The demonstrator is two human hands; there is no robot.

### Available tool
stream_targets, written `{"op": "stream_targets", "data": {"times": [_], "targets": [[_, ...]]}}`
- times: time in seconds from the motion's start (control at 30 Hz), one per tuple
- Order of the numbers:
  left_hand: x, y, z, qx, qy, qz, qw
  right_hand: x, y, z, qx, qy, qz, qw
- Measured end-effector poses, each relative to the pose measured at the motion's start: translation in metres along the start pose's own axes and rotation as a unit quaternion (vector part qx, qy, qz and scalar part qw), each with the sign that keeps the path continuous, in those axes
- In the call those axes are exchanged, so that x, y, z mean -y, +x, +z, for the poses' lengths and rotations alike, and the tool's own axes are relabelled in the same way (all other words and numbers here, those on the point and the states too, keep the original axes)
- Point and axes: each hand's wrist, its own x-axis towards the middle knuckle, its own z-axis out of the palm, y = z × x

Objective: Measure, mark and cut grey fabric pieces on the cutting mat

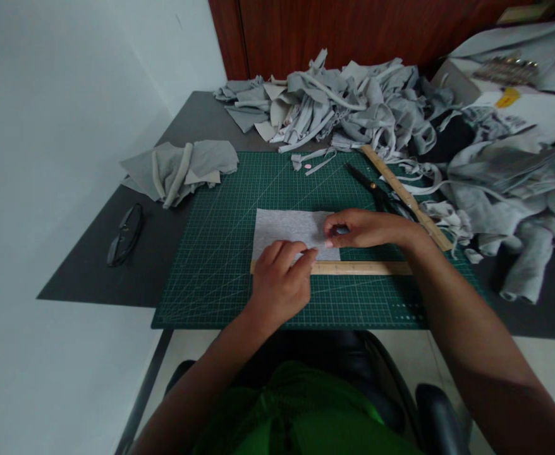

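Note:
A rectangle of light grey knit fabric (287, 226) lies flat on the green cutting mat (211, 253). Along its near edge runs a wooden ruler (363, 268). My left hand (282, 278) rests over the ruler and the fabric's near edge, fingers bent, thumb and forefinger tips close together. Just to its right, my right hand (353, 229) is over the fabric's right part with thumb and fingers pinched. Whatever sits between the fingertips of either hand is too small to make out. Black-handled scissors (375, 188) lie beyond my right hand.
A second wooden ruler (405, 196) slants beside the scissors. Grey fabric scraps (353, 101) heap at the back and right. Folded grey cloth (182, 167) lies at the mat's left corner, with glasses (124, 234) nearby. A white wall (69, 158) borders the left.

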Motion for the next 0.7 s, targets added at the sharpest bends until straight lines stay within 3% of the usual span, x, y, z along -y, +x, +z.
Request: {"op": "stream_targets", "data": {"times": [0.1, 0.23, 0.3, 0.4, 0.5, 0.53, 0.6, 0.7], "targets": [[-0.006, -0.001, 0.002, 0.03, 0.041, 0.041, 0.998, 0.002, -0.006, -0.004, -0.005, 0.0, -0.007, 1.0], [-0.011, -0.001, 0.004, 0.105, 0.042, 0.017, 0.993, 0.005, -0.014, -0.009, 0.017, 0.042, 0.01, 0.999], [-0.011, -0.001, 0.004, 0.112, 0.021, 0.02, 0.993, 0.006, -0.016, -0.008, 0.036, 0.076, 0.024, 0.996], [-0.005, 0.0, 0.0, 0.043, -0.036, -0.015, 0.998, 0.006, -0.015, -0.008, 0.038, 0.098, 0.034, 0.994], [0.013, 0.004, -0.006, -0.07, -0.082, -0.126, 0.986, 0.005, -0.011, -0.008, 0.009, 0.092, 0.028, 0.995], [0.02, 0.006, -0.009, -0.084, -0.087, -0.152, 0.981, 0.005, -0.01, -0.008, -0.005, 0.083, 0.022, 0.996], [0.034, 0.008, -0.015, -0.058, -0.105, -0.162, 0.979, 0.007, -0.007, -0.006, -0.029, 0.058, 0.012, 0.998], [0.046, 0.009, -0.02, 0.04, -0.13, -0.123, 0.983, 0.016, -0.002, 0.002, -0.029, 0.035, 0.008, 0.999]]}}
